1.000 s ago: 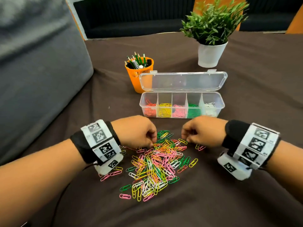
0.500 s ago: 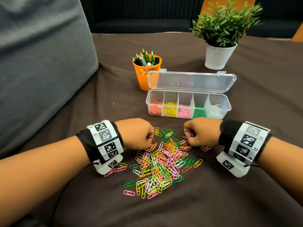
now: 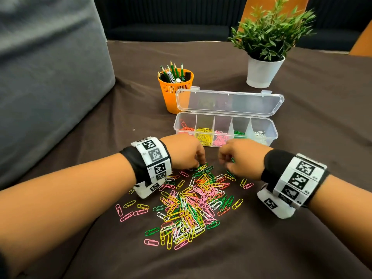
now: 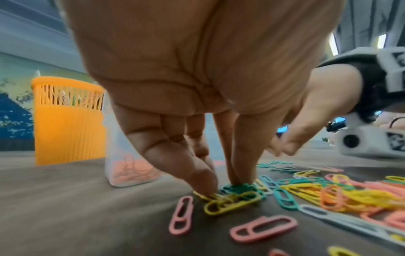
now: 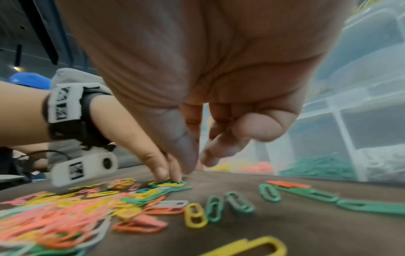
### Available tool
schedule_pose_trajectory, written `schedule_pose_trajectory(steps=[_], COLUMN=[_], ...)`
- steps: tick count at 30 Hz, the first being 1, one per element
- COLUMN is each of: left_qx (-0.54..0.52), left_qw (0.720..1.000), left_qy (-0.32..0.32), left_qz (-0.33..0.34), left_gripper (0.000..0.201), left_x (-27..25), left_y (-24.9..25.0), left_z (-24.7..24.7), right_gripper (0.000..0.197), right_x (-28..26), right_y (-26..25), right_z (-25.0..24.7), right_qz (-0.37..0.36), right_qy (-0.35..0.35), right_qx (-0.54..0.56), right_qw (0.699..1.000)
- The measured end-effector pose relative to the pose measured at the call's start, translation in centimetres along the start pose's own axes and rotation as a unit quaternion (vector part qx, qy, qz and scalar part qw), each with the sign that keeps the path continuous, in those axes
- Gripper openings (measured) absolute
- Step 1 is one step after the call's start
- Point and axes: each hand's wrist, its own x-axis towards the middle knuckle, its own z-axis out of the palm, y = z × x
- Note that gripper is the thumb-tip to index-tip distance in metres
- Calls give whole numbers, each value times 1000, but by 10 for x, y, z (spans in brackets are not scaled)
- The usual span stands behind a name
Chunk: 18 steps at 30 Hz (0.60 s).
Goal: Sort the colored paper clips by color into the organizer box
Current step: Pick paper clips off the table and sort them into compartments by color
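Observation:
A heap of paper clips [image 3: 193, 202] in pink, yellow, green, orange and white lies on the dark cloth. Behind it stands the clear organizer box [image 3: 261, 120], lid open, holding orange, yellow, pink, green and white clips from left to right. My left hand [image 3: 198, 165] is at the heap's far edge; its thumb and forefinger [image 4: 241, 178] pinch down on green and yellow clips [image 4: 238, 189]. My right hand [image 3: 226, 165] hovers just in front of the box with curled fingers. Nothing shows between its thumb and forefinger [image 5: 210, 161].
An orange pencil cup [image 3: 175, 89] stands left of the box lid [image 3: 229, 102]. A white plant pot [image 3: 263, 71] is behind on the right. A grey cushion [image 3: 50, 77] fills the left side. Loose clips [image 3: 130, 212] lie scattered around the heap.
Both hands have moved forward to the heap's far edge, nearer the box. The left fingers now press on clips; the right hand has lifted slightly off the heap.

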Motion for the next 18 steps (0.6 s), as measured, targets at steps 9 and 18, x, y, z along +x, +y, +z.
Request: schedule_pose_trajectory(steps=[9,18], left_qx=[-37,58], left_qw=[999,998], left_qy=[10,23], left_qz=[13,-5], left_gripper=[31,24], left_x=[1,-8], left_y=[-11,-14], left_z=[-1,-2], right_gripper=[11,10], right_x=[2,-2], right_y=[-7,-4], right_z=[8,9], right_qz=[-5,17], right_qy=[-83,-115], right_qx=[20,19], right_qw=[996,993])
